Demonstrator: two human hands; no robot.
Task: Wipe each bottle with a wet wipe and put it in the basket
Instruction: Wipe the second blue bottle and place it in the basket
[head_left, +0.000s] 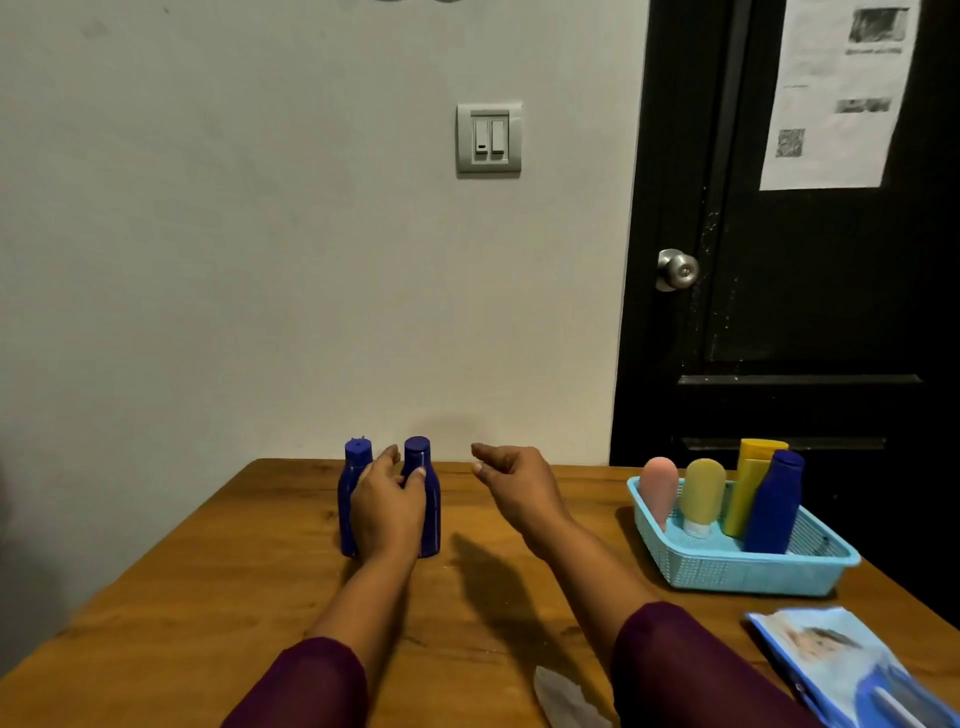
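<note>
Blue against brown: two dark-blue bottles stand close together at the centre of the frame on the wooden table (208, 597). From my remote seat I see the left hand (387, 506) curled round the right-hand bottle (432, 514), its thumb in the gap beside the neighbour bottle (349, 499). The right hand (511, 486) hangs just right of centre, fingers loosely bent and holding nothing. What looks like a pale wet wipe (563, 693) lies at the bottom edge, well apart from both hands. My worry is that lifting out of so tight a gap could knock the neighbour bottle over. The held bottle could also reach the turquoise basket (748, 571) at the right unwiped. Four containers already crowd that basket, and a careless drop might topple them.
</note>
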